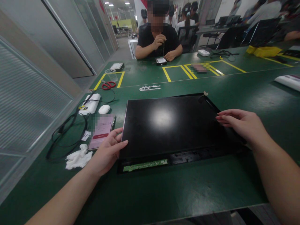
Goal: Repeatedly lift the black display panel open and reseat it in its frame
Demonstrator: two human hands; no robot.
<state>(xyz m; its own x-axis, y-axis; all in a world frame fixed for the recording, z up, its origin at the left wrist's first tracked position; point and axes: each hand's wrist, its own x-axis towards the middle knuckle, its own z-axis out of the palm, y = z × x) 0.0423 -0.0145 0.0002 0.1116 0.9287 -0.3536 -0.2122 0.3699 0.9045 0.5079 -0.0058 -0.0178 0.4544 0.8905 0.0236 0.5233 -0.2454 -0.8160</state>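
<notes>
A dark, glossy LCD panel [161, 131] lies tilted slightly over a black frame [192, 156] on the green table. At the panel's left edge, my left hand [109, 147] grips it, thumb on top and fingers along the side. My right hand [239, 123] has its fingers drawn together at the right edge, pinching there; the exact contact is partly hidden. Along the near side of the frame a narrow green circuit board [145, 165] shows below the panel. A bit of tape [205, 93] sticks up at the frame's far right corner.
Left of the panel are a phone [102, 131], crumpled tissue [79, 157], a white mouse [104, 109], black cables [67, 137] and red-handled scissors [109, 85]. White strips [150, 87] lie beyond the panel. Across the table sits a person [159, 37] with a hard drive [161, 61].
</notes>
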